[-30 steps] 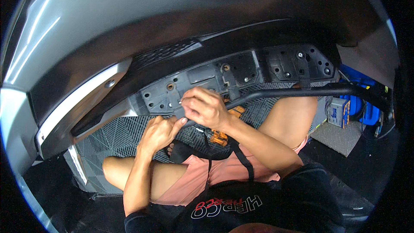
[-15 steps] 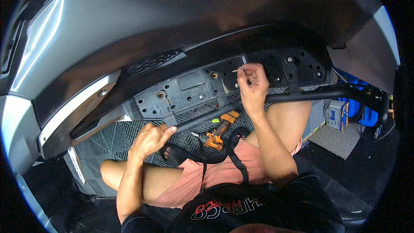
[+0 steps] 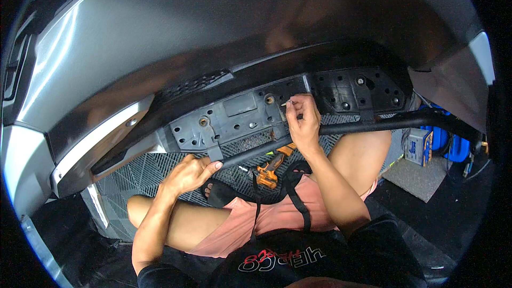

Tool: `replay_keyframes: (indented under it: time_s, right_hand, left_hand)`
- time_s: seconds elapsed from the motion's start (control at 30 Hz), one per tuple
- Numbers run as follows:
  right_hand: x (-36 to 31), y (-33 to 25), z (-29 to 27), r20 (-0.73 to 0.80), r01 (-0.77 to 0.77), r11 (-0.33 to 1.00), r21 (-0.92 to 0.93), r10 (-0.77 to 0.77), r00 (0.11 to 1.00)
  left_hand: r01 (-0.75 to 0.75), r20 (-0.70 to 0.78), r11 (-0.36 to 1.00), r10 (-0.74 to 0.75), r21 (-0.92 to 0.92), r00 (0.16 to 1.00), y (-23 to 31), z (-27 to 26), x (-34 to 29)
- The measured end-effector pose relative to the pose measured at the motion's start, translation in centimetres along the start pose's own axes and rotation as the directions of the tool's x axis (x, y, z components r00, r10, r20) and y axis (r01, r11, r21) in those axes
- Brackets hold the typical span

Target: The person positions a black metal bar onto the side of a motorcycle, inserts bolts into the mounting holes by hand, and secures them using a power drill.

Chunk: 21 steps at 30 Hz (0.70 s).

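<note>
My left hand [image 3: 188, 175] is wrapped round the left end of a long black tubular bar [image 3: 368, 127], beside one of its flat bracket tabs [image 3: 214, 152]. With thumb and fingertips, my right hand [image 3: 305, 125] pinches a small bolt [image 3: 284, 103], its shank pointing left. That hand is just above the bar, close to a holed dark panel [image 3: 234, 120] under a vehicle's bumper [image 3: 240, 26]. Rusty-rimmed holes and a few bolt heads show in the panel. The bar runs along the panel's near side, and another bracket tab [image 3: 366, 111] reaches up at the right.
An orange-and-black cordless drill [image 3: 268, 175] lies on the grey grid mat [image 3: 125, 200] between my feet. At the right stand a blue-and-grey box [image 3: 418, 145] and a blue case [image 3: 457, 146], near a flat grey board [image 3: 421, 176].
My right hand has come left and nearer to me, with the bolt still pinched. The left hand keeps its hold on the bar. The whole view has shifted slightly.
</note>
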State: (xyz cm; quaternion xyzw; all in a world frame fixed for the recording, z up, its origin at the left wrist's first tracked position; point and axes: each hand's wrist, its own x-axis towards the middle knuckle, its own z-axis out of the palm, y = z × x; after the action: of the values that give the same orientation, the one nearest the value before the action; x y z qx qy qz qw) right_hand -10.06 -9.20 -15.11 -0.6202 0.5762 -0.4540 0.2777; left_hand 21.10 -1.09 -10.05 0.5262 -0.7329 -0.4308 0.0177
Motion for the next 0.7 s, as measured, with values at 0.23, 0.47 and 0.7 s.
replay_keyframes:
  time_s: [0.23, 0.47, 0.7]
  right_hand:
    - [2.4, -0.7, 0.8, 0.116, 0.255, 0.967, -0.026, -0.250, 0.961]
    - [3.2, -1.8, 0.2, 0.319, 0.427, 0.877, -0.222, -0.349, 0.881]
    - [3.4, -1.9, 0.2, 0.323, 0.487, 0.847, -0.214, -0.409, 0.853]
  left_hand:
    - [0.126, 0.109, 0.992, -0.123, -0.021, 0.986, 0.8, -0.8, 0.2]
    - [0.070, 0.104, 0.997, -0.066, -0.035, 0.992, -0.1, -0.4, -0.1]
    - [0.020, 0.067, 0.999, -0.017, -0.041, 0.998, -0.2, -0.1, -0.2]
